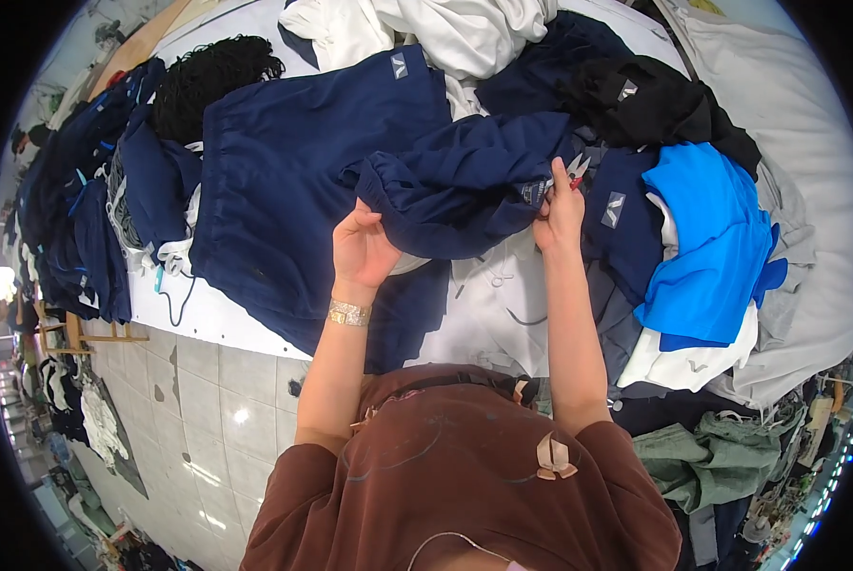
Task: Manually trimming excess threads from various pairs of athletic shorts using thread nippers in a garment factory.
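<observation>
Between my two hands a pair of navy shorts (465, 190) is stretched by its gathered elastic waistband, above the table. My left hand (365, 249) pinches the band at its left end. At the right end, beside a small sewn-in label (533, 192), my right hand (562, 211) grips the cloth with the thumb up. Small thread snips (577, 172) with red on the handle also sit in that hand, blades pointing up and away. Under and left of the held garment, another navy pair of shorts (303, 171) lies flat, a light logo patch near its far corner.
White cloth (446, 33) is heaped at the back. To the right are black (655, 100), bright blue (707, 238) and white garments (698, 357). Black yarn-like strands (217, 76) and dark garments (74, 209) pile up at left. The white table's (222, 319) front edge meets a tiled floor.
</observation>
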